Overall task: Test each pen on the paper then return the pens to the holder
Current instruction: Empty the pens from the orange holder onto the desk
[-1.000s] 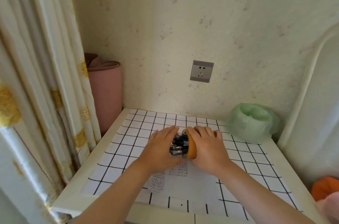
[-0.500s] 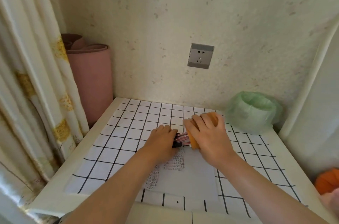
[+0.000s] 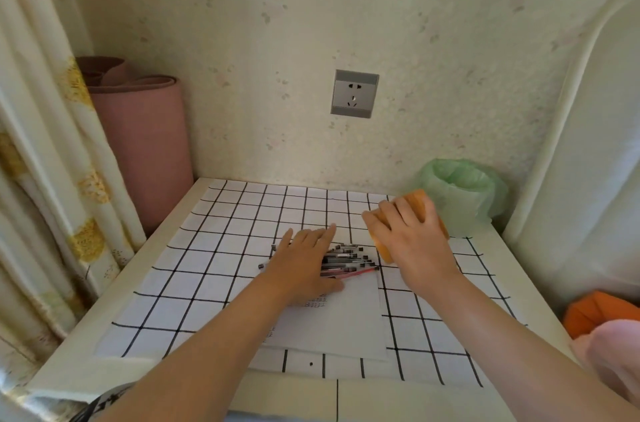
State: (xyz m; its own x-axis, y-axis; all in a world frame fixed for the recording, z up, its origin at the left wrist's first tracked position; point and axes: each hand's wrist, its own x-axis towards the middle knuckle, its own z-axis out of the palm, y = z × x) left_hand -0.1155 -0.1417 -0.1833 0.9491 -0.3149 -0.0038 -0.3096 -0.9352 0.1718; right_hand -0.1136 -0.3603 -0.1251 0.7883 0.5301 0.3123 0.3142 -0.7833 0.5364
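Observation:
Several pens (image 3: 348,260) lie in a loose heap on the table, just above a white sheet of paper (image 3: 343,321) with some print on it. My left hand (image 3: 304,262) lies flat on the left part of the heap, fingers straight. My right hand (image 3: 410,238) grips an orange pen holder (image 3: 417,200), tipped on its side and pulled away to the right of the pens. The holder's mouth faces the heap; its inside is hidden.
The small table carries a white cloth with a black grid (image 3: 214,248). A green plastic bag (image 3: 464,193) sits at the back right by the holder. A pink rolled mat (image 3: 138,141) and a curtain (image 3: 41,144) stand left. A wall socket (image 3: 354,93) is behind.
The holder has been drawn off to the right and back, leaving the pens spilled on the table. My left hand has flattened onto the pens and stayed with them.

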